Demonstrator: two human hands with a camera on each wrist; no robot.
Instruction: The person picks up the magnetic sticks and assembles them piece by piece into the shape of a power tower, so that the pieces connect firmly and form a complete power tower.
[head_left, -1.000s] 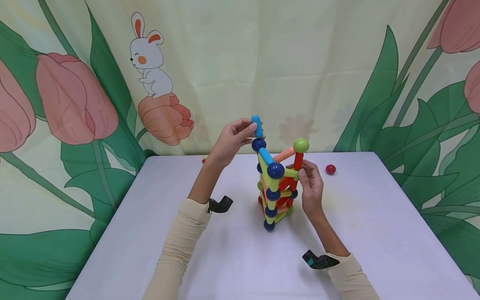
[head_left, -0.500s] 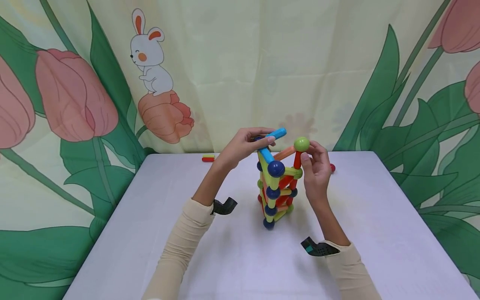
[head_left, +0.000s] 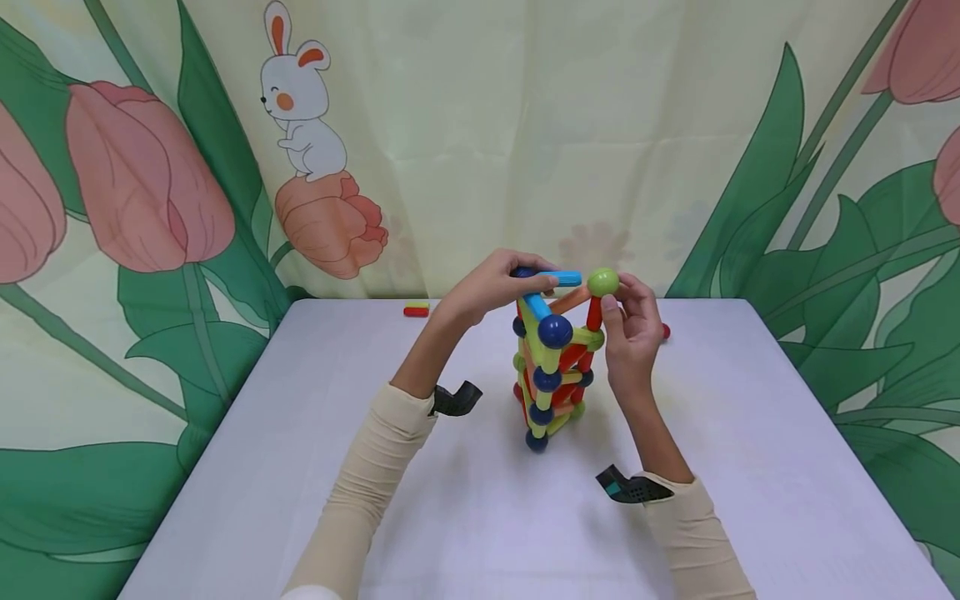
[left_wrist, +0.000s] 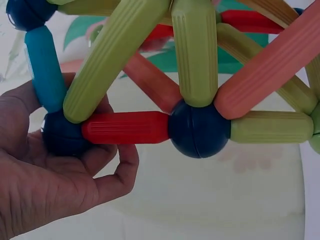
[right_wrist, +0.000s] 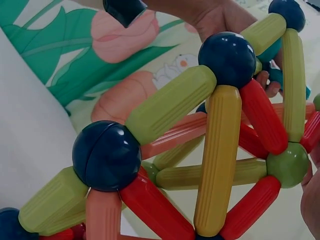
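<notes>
In the head view a tower of coloured ball-and-stick building pieces [head_left: 547, 379] stands upright on the table. My left hand [head_left: 498, 282] is at its top, pinching a light blue stick [head_left: 566, 278] that lies almost level. One end is by a navy ball [left_wrist: 62, 135], which the fingers curl around in the left wrist view. The stick's free end points at a green ball [head_left: 603, 282], with a very small gap. My right hand [head_left: 633, 333] holds that green ball where it meets a red stick [head_left: 594, 314]. The right wrist view shows only this hand's edge.
A yellow-green and a red stick [head_left: 416, 312] lie together at the table's [head_left: 315, 467] back left. A red ball [head_left: 666, 332] sits partly hidden behind the right hand. A printed curtain [head_left: 450, 150] hangs behind the table.
The blue stick has swung from upright over the navy ball to nearly level, towards the green ball. My right hand has moved up from the lower joint to the green ball.
</notes>
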